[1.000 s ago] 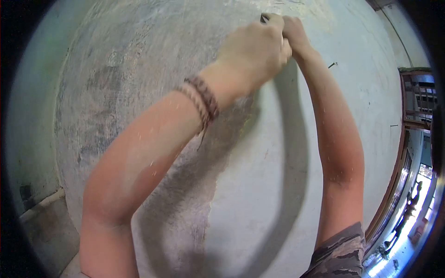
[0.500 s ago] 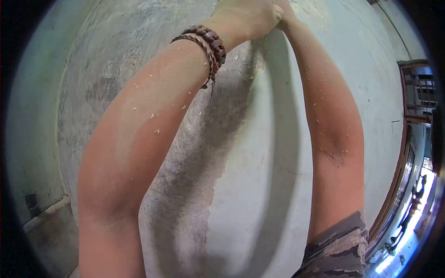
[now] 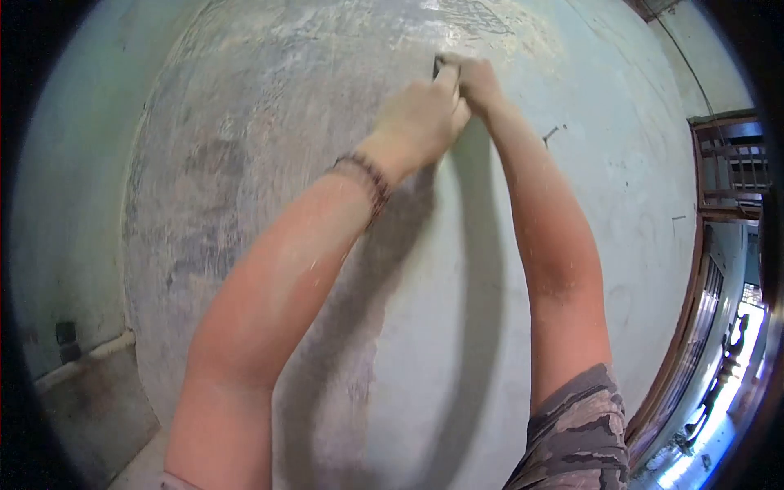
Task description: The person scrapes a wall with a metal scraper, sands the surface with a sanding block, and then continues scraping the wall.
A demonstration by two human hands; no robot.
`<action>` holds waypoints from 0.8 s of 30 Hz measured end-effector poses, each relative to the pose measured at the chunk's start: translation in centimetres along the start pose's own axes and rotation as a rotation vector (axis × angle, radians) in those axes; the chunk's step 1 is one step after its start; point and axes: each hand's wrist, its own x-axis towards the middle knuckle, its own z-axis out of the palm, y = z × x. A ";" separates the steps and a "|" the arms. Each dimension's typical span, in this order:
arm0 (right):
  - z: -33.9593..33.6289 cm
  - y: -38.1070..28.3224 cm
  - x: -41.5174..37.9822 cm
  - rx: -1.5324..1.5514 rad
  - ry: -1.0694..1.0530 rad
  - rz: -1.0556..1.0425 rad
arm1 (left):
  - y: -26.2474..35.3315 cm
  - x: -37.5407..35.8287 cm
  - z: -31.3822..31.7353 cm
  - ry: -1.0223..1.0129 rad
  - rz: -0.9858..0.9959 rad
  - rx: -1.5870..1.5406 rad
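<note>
Gripped by left hand [image 3: 418,122] and right hand [image 3: 478,82], dark tool [image 3: 438,66], patchy wall [image 3: 269,122]

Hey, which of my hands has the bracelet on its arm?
Your left hand: the dark bracelet circles that arm near the wrist. None shows by your right hand.

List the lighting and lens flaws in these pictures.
Head view: the arms cast soft-edged shadows on the wall; glare washes out the bright opening at lower right; wide-angle distortion bows straight edges, and the corners go black; the bracelet looks smeared, perhaps by motion.
</note>
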 end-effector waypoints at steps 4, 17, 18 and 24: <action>-0.2 -7.0 -12.6 0.263 0.013 -0.028 | 3.7 -12.7 -0.9 -0.099 -0.105 -0.038; -15.8 -38.8 -75.2 0.528 -1.235 0.535 | 23.1 -59.1 -17.2 -0.839 -0.606 -0.180; -19.4 -41.2 -81.2 0.477 -1.762 1.005 | 24.5 -59.7 -20.4 -0.941 -0.663 -0.148; -39.1 -49.7 -95.4 0.413 -1.535 1.422 | 26.7 -60.5 -27.9 -1.083 -1.082 -0.009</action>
